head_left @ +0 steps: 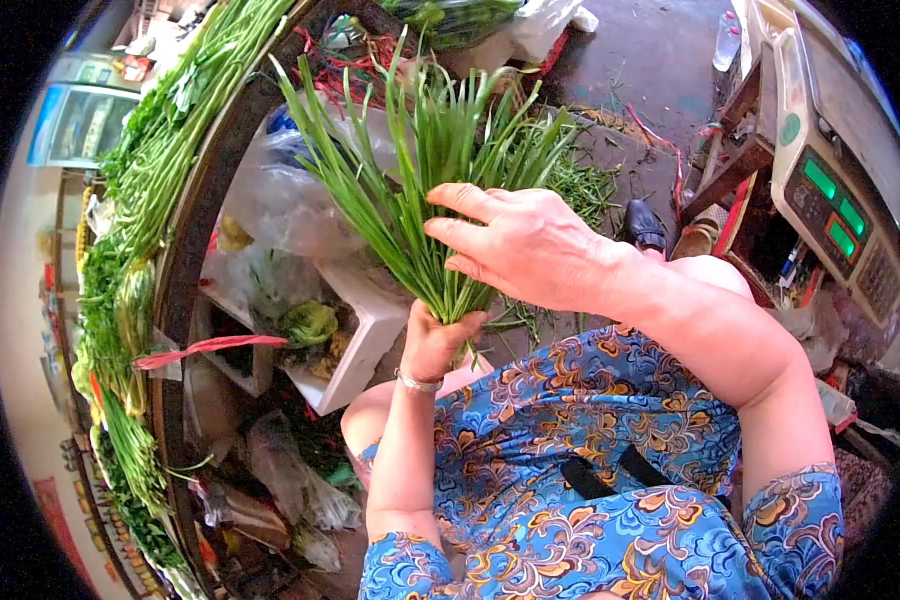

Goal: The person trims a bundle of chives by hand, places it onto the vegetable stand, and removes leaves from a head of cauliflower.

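A bunch of long green leafy stalks (420, 190) fans out upward in the middle of the view. My left hand (435, 345) is wrapped round its narrow lower end, with a bracelet on the wrist. Against the right side of the same bunch lies my right hand (530, 245), its fingers apart and reaching across the leaves; the thumb is hidden. Loose green stalks (580, 185) lie on the floor behind the bunch.
Long greens (180, 130) line a curved shelf edge (185, 235) at the left, where a red ribbon (210, 350) hangs. A white foam box (365, 345) and plastic bags (290, 200) are below it. A scale (835, 190) with a lit display stands at the right.
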Demonstrator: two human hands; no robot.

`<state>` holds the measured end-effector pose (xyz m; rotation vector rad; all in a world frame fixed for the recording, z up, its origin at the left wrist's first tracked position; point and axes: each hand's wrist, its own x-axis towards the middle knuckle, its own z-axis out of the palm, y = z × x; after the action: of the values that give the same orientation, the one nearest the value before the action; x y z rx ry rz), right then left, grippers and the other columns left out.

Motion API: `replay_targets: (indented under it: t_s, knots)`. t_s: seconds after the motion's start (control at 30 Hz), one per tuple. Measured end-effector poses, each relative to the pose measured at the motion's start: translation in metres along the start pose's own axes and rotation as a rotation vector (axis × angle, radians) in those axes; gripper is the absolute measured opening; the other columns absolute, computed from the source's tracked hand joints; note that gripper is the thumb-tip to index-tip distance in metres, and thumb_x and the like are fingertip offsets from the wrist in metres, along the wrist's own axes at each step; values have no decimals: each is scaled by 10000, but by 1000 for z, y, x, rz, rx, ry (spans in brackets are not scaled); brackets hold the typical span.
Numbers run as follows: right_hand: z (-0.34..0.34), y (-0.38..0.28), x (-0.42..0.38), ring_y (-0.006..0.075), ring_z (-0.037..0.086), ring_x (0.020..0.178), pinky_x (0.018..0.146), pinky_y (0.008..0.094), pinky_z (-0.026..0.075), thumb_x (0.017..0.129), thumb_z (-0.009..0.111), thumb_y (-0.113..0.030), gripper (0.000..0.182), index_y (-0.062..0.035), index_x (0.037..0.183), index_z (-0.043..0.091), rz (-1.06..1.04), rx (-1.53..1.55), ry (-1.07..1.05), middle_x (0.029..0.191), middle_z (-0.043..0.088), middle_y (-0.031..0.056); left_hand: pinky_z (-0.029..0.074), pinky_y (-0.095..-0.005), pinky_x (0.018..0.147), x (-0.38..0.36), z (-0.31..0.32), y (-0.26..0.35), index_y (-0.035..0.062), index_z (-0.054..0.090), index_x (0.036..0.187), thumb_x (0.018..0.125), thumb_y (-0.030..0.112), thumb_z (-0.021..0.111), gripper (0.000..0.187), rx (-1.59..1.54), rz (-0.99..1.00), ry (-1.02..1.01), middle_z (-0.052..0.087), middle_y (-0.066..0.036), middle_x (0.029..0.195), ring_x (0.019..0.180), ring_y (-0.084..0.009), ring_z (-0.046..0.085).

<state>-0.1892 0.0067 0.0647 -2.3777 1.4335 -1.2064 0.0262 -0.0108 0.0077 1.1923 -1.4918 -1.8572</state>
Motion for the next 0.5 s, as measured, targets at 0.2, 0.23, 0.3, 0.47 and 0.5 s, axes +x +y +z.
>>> replay_targets:
  t_s: [0.2,0.23,0.3,0.47,0.5]
  knots:
    - [3,8,-3,318,656,864,717,390,562,853,646,-201,187,-52,956,597,28,50,61,1058,594,131,470,-246,546,0,0,2,12,619,1001,779,-68,672,242,-4,-26,3,646,-19,824,629,-102,581]
    - [3,8,-2,318,656,864,717,390,562,853,646,-201,187,-52,956,597,28,50,61,1058,594,131,470,-246,546,0,0,1,12,619,1001,779,-68,672,242,-5,-26,3,646,-19,824,629,-102,581]
    - [0,8,0,339,646,863,707,413,552,870,630,-200,175,-51,958,601,163,146,0,1048,598,137,467,-248,537,0,1,-2,10,625,981,781,-80,671,225,42,-10,46,643,-21,799,615,-104,579]
    - [-1,14,2,364,621,920,802,445,503,885,595,-173,170,-40,990,613,306,320,89,977,619,157,464,-249,536,0,0,-6,5,628,973,781,-80,676,216,88,7,37,640,-19,780,610,-101,577]
    - [-1,15,2,364,621,920,802,445,503,885,595,-173,170,-40,990,613,307,318,90,977,619,157,461,-247,537,0,1,-7,4,628,975,783,-78,676,215,108,19,36,639,-18,779,609,-99,574]
